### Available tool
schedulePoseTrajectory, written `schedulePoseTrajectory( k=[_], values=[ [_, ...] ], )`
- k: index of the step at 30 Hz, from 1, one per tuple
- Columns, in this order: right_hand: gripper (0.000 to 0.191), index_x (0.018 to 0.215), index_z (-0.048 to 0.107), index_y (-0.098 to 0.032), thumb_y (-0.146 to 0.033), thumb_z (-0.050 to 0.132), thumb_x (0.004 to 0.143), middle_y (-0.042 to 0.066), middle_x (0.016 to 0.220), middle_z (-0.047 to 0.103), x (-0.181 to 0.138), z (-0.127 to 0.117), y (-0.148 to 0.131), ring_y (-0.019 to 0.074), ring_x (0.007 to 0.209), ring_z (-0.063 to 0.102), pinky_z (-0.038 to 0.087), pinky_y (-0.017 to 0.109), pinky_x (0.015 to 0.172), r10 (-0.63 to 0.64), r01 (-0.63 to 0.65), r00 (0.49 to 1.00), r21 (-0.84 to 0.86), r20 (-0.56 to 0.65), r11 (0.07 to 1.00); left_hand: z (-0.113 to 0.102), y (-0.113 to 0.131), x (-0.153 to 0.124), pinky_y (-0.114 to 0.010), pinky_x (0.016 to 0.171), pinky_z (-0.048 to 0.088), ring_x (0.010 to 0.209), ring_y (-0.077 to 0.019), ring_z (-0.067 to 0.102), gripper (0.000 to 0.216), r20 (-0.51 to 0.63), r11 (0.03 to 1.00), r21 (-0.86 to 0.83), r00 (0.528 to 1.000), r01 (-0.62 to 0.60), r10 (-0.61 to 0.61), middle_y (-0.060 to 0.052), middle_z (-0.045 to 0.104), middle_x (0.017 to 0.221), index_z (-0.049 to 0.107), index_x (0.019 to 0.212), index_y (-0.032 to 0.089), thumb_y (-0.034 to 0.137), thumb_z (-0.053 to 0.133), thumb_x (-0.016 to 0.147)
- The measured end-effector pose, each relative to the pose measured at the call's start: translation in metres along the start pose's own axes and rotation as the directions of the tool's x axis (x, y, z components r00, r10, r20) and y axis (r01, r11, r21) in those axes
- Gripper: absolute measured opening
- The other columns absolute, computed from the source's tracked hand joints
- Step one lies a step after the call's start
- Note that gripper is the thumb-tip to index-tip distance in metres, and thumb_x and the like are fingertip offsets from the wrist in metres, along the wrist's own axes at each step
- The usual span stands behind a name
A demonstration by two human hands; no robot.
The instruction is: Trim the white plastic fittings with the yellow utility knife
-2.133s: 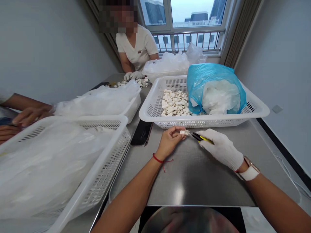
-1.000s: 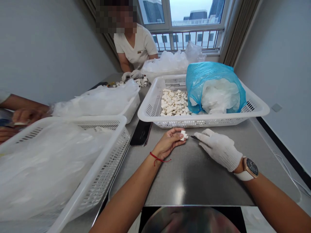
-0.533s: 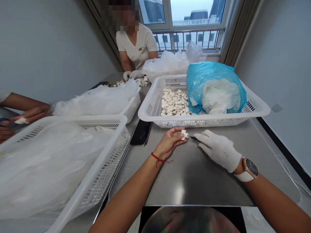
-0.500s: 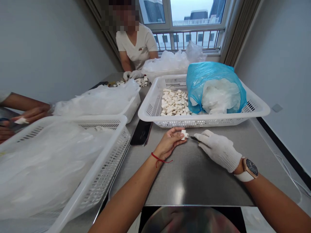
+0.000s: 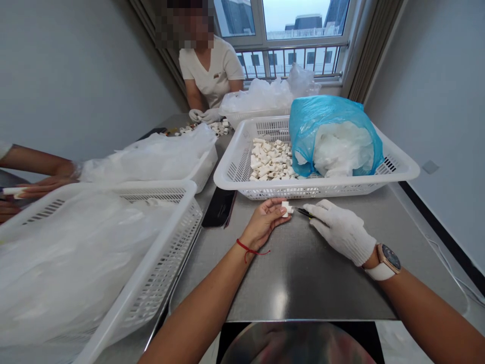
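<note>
A small white T-shaped pipe fitting (image 5: 287, 209) is pinched between the thumb and fingers of my bare left hand (image 5: 268, 215), just above the metal table. My right hand (image 5: 337, 225), in a white knitted glove, is closed on a slim black tool (image 5: 303, 212) with a touch of yellow-green by the thumb. The tool points left, its tip at the fitting's right-hand opening; contact cannot be made out. Most of its handle is hidden in the glove. Behind my hands, many similar white fittings (image 5: 271, 161) lie in a white plastic basket (image 5: 314, 188).
A blue plastic bag (image 5: 322, 111) fills the basket's right part. A phone (image 5: 219, 207) lies left of my hands. More baskets (image 5: 166, 242) with clear plastic bags line the left side. Two other people work at the table, one gloved (image 5: 208, 115), one at far left (image 5: 49, 187).
The black tool has come closer to the fitting, and more of it shows beyond my right fingers. At far left, the other person's hands have shifted with a white piece.
</note>
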State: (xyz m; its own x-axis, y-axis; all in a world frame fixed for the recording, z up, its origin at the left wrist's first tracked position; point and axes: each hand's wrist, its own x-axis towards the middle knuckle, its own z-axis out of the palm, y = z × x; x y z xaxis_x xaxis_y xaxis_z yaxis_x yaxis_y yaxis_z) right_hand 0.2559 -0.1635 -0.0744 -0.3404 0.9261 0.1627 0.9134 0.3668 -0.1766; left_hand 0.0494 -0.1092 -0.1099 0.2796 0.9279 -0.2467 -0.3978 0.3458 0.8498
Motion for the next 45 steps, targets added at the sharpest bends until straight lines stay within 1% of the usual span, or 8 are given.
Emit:
schedulePoseTrajectory(
  k=[4,8,14,20,24,29,36,45],
  values=[
    [0.038,0.129,0.056,-0.027,-0.033,0.041,0.095,0.006,0.109,0.063,0.001,0.003,0.001,0.0181,0.079,0.062,0.044,0.028,0.064,0.040,-0.041,0.999,0.069,0.009,0.997,0.004,-0.001,-0.002,-0.029,0.077,0.055,0.075,-0.0123,0.065,0.036,-0.017,0.998,0.032,0.998,-0.055,0.056,-0.002,0.069,0.081,0.066,0.094,0.014,0.019,0.083,0.062],
    [0.034,0.119,0.063,-0.021,-0.028,0.049,0.088,0.006,0.102,0.064,0.004,0.006,0.004,0.0201,0.093,0.060,0.045,0.032,0.081,0.027,-0.040,0.999,0.416,0.037,0.909,0.007,-0.005,-0.004,-0.028,0.077,0.054,0.074,-0.0117,0.064,0.036,-0.028,0.982,0.111,0.987,-0.155,0.159,-0.002,0.069,0.083,0.066,0.095,0.015,0.022,0.081,0.063],
    [0.032,0.109,0.063,-0.016,-0.034,0.052,0.084,-0.001,0.068,0.057,0.007,-0.005,0.003,0.0111,0.055,0.048,0.045,0.027,0.057,-0.053,-0.319,0.935,0.897,0.351,0.307,0.009,-0.006,-0.003,-0.027,0.080,0.051,0.081,-0.0134,0.065,0.032,0.000,0.890,0.304,0.934,-0.340,0.357,-0.002,0.069,0.085,0.065,0.095,0.018,0.024,0.077,0.067],
    [0.035,0.119,0.063,-0.023,-0.028,0.053,0.086,0.005,0.112,0.066,0.006,0.002,0.008,0.0197,0.103,0.059,0.045,0.036,0.092,0.044,-0.042,0.999,0.609,0.012,0.792,0.011,-0.002,-0.006,-0.025,0.072,0.051,0.079,-0.0147,0.063,0.031,-0.025,0.824,0.451,0.918,-0.343,0.396,-0.004,0.070,0.091,0.069,0.096,0.018,0.023,0.077,0.067],
    [0.037,0.126,0.059,-0.026,-0.030,0.044,0.093,0.005,0.109,0.065,0.003,0.006,0.006,0.0182,0.092,0.062,0.047,0.029,0.076,0.013,-0.005,0.999,0.249,-0.033,0.969,0.013,-0.002,-0.008,-0.025,0.068,0.052,0.068,-0.0133,0.061,0.026,-0.040,0.879,0.395,0.951,-0.268,0.308,-0.003,0.070,0.082,0.072,0.087,0.016,0.029,0.079,0.066],
    [0.038,0.131,0.055,-0.033,-0.035,0.036,0.098,0.005,0.110,0.064,0.001,-0.003,-0.004,0.0157,0.073,0.061,0.036,0.026,0.054,-0.019,0.023,0.999,-0.121,0.034,0.992,0.008,-0.003,-0.002,-0.027,0.071,0.056,0.071,-0.0129,0.063,0.024,-0.097,0.978,0.173,0.986,-0.118,0.136,-0.002,0.068,0.075,0.066,0.071,0.013,0.033,0.079,0.068],
    [0.041,0.135,0.049,-0.030,-0.023,0.037,0.096,0.007,0.113,0.063,0.001,-0.007,-0.005,0.0173,0.076,0.061,0.034,0.028,0.055,-0.041,0.054,0.998,-0.250,0.055,0.967,0.001,0.004,-0.002,-0.022,0.077,0.055,0.074,-0.0100,0.066,0.031,0.055,0.987,0.007,0.986,0.159,-0.160,-0.006,0.073,0.086,0.070,0.099,0.012,0.011,0.078,0.069],
    [0.035,0.122,0.062,-0.025,-0.027,0.046,0.091,0.005,0.105,0.066,0.003,0.000,0.007,0.0192,0.094,0.062,0.047,0.031,0.081,-0.036,0.019,0.998,0.295,0.052,0.955,0.002,0.001,-0.003,-0.024,0.076,0.051,0.077,-0.0132,0.066,0.035,0.035,0.974,0.207,0.996,-0.092,0.087,-0.005,0.074,0.086,0.073,0.096,0.016,0.021,0.083,0.062]
  ],
)
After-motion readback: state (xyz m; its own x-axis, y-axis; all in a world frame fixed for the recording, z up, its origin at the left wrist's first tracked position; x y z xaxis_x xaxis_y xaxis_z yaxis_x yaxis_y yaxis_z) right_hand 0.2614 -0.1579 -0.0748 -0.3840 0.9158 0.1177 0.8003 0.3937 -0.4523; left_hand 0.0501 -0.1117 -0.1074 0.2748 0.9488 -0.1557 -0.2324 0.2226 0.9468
